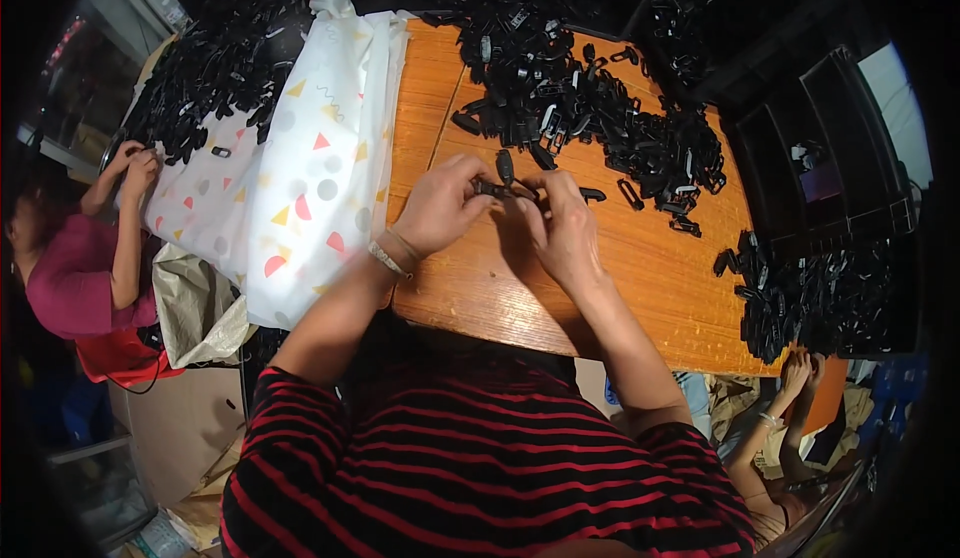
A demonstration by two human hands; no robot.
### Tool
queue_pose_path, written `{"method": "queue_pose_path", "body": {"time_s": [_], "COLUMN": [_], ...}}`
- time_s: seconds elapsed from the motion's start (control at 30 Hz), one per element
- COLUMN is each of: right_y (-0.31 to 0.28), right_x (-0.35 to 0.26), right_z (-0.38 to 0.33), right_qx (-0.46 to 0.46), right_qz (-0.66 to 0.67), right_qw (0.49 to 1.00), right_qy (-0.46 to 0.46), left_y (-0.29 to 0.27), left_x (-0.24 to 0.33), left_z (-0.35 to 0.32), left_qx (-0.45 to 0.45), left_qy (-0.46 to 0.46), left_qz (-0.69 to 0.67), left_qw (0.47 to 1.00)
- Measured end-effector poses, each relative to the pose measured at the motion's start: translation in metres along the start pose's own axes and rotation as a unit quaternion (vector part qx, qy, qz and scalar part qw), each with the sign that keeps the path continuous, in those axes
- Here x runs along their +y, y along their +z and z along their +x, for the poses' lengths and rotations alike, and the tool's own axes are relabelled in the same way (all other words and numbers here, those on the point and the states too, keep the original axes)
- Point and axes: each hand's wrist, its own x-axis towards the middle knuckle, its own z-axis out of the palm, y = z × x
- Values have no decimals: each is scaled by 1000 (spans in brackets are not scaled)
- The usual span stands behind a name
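Note:
Over the wooden table, my left hand (443,205) pinches a small black plastic piece (490,189) between thumb and fingers. My right hand (567,230) is closed opposite it, thumb and fingertips at the right end of the black parts. Between the two hands a dark oval black part (505,166) points upward; whether it is joined to the piece below cannot be made out. Just beyond my fingers lies a large heap of black plastic parts (560,98), some of them open loops. One loose part (592,195) rests right beside my right fingers.
The orange-brown table (480,298) has a white patterned plastic sheet (310,178) along its left side. Another person in a magenta top (80,268) works at a black pile on the left. At lower right, another person's hands (800,370) touch a further pile (810,298). Dark bins stand behind.

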Motion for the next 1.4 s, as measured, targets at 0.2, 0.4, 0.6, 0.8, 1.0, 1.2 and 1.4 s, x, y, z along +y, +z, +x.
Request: {"method": "queue_pose_path", "body": {"time_s": [0.2,0.4,0.6,0.8,1.0,1.2,1.4], "right_y": [22,20,16,13,16,34,37], "right_x": [-15,-20,-23,-31,-29,-37,-45], "right_z": [-6,-7,-1,-2,-7,-24,-37], "right_qx": [15,15,46,46,50,67,-38], "right_qz": [240,312,236,192,115,23,119], "right_qw": [961,938,963,978,992,997,986], "right_qy": [136,149,121,71,35,4,113], "left_y": [8,18,9,11,16,19,24], "left_x": [14,12,23,19,22,36,32], "left_z": [-16,-23,-20,-25,-29,-41,-44], "left_qx": [47,68,95,106,91,107,83], "left_qy": [-177,-196,-182,-165,-164,-178,-151], "left_qz": [-573,-645,-601,-558,-551,-457,-456], "left_qw": [799,735,772,806,813,865,873]}}
